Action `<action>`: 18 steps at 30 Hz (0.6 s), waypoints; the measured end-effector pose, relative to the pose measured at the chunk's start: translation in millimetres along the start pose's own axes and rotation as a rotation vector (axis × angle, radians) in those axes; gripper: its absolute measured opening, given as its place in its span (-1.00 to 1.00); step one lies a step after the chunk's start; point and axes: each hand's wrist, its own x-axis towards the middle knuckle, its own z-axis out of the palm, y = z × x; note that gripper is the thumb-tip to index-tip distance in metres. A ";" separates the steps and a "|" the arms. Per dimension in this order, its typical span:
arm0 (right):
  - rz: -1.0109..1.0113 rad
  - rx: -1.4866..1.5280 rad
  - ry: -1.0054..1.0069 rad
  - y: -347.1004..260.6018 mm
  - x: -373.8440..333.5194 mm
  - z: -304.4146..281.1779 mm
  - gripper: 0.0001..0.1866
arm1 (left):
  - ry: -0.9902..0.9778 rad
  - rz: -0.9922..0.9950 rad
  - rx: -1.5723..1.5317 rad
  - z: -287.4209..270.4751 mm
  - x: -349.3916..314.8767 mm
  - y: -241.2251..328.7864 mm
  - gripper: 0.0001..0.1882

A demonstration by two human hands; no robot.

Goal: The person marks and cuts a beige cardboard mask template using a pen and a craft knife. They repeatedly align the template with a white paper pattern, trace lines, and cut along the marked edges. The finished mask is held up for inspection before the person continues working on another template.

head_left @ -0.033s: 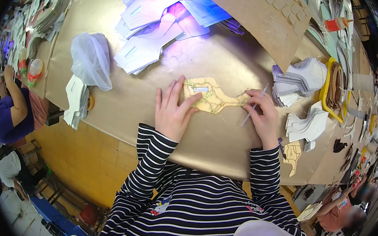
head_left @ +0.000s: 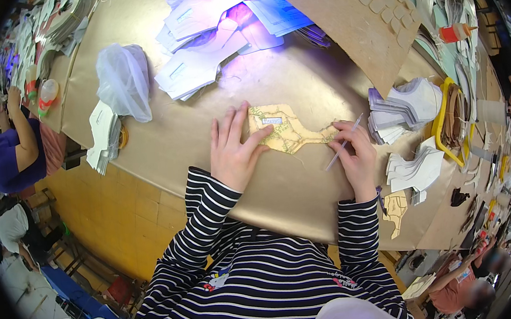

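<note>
A yellowish, patterned flat cut piece point(head_left: 284, 138), wide on the left and narrow on the right, lies on the gold-brown table covering point(head_left: 284, 200). It has a small window in its wide end, with pale markings inside. My left hand point(head_left: 230, 152) rests at that end with fingers stretched and apart, its thumb lying on the piece. At the narrow tip is my right hand point(head_left: 358, 156), fingertips touching the piece. Between its closed fingers a thin, pale purple pen-like stick point(head_left: 333, 160) slants down to the left.
Stacked white cut pieces point(head_left: 416, 165) and a small yellow piece point(head_left: 395, 207) lie right, beside a yellow-rimmed basket point(head_left: 439, 135). More white pieces point(head_left: 194, 67) sit under purple light. A plastic bag point(head_left: 122, 80) stands left, a brown sheet point(head_left: 360, 32) far right. A co-worker point(head_left: 12, 158) sits left.
</note>
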 end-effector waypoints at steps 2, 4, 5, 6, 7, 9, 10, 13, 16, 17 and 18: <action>-0.023 -0.016 -0.002 1.2 1.1 0.1 -0.78 | 0.006 0.035 0.046 2.5 -2.8 9.8 -0.55; -0.003 0.000 0.007 1.7 1.9 1.1 -0.79 | -0.035 0.098 0.060 5.4 -7.4 22.4 -0.55; 0.005 0.007 0.013 3.8 5.7 3.5 -0.79 | -0.022 0.132 0.119 10.6 -5.3 28.0 -0.53; 0.019 0.016 0.011 3.2 5.0 3.7 -0.79 | -0.029 0.120 0.138 12.0 -7.1 33.1 -0.52; 0.042 0.021 0.010 2.9 4.7 3.8 -0.79 | -0.037 0.111 0.157 13.7 -7.7 36.9 -0.51; 0.045 0.016 0.005 3.1 5.0 3.8 -0.79 | -0.059 0.133 0.224 15.7 -8.6 41.6 -0.51; 0.020 0.005 0.007 3.5 5.3 3.9 -0.79 | -0.049 0.121 0.231 16.4 -8.9 43.4 -0.50; -0.025 -0.021 0.012 4.5 5.3 3.7 -0.80 | -0.013 0.102 0.246 17.3 -9.7 46.3 -0.48; 0.001 -0.018 0.010 4.1 4.6 3.3 -0.80 | -0.040 0.067 0.261 18.4 -10.8 51.5 -0.50; 0.012 -0.013 0.008 3.8 4.6 3.3 -0.80 | -0.057 0.051 0.271 19.8 -10.4 54.3 -0.51; 0.021 -0.007 0.005 3.3 4.8 3.2 -0.81 | -0.068 0.033 0.291 21.6 -9.7 57.3 -0.52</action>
